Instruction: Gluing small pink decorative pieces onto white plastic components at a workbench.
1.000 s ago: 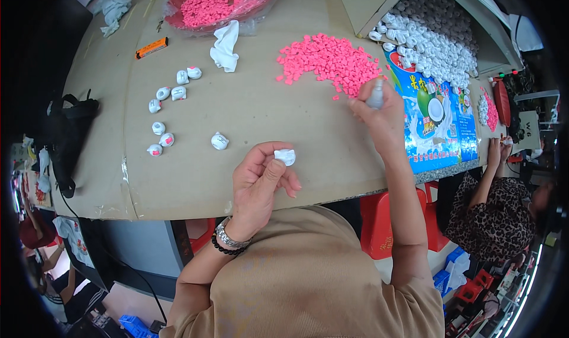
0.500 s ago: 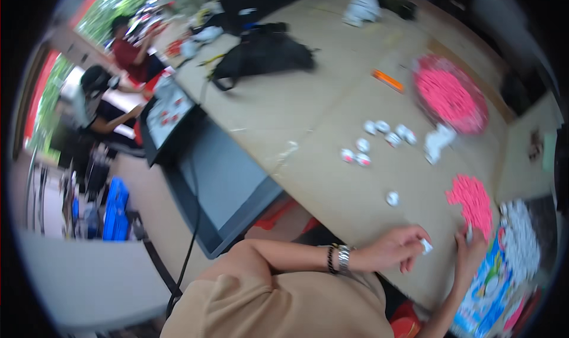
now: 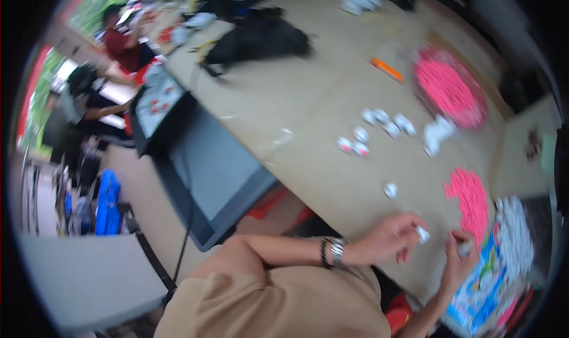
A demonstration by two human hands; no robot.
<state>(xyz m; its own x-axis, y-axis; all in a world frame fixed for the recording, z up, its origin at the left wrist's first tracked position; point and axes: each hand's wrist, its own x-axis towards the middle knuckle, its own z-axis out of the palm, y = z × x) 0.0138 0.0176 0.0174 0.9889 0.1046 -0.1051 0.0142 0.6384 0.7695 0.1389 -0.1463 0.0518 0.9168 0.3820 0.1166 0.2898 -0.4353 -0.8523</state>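
Thumb and fingers of my left hand [image 3: 385, 240] pinch a small white piece [image 3: 422, 234] above the near edge of the table. To its right, my right hand [image 3: 459, 267] has its fingers closed around a small pale piece [image 3: 466, 248], which is blurred and partly covered. The hands are a short gap apart. Just beyond my right hand lies a loose heap of small pink pieces [image 3: 471, 198]. One white rounded piece [image 3: 390, 190] rests on the table past my left hand. Farther off is a group of several similar white pieces [image 3: 392, 128], some showing pink.
A round container [image 3: 483, 115] full of pink pieces stands far right, beside crumpled white material [image 3: 437, 135]. An orange stick-like thing [image 3: 387, 69] and a black bag [image 3: 261, 38] lie farther back. White pieces [image 3: 514, 234] and a blue package [image 3: 480, 290] sit at right. Two people work at left.
My right hand has drawn back from the pink heap toward my left hand, with the pale piece in its fingers. My left hand keeps its pinch. The whole view has shifted slightly.
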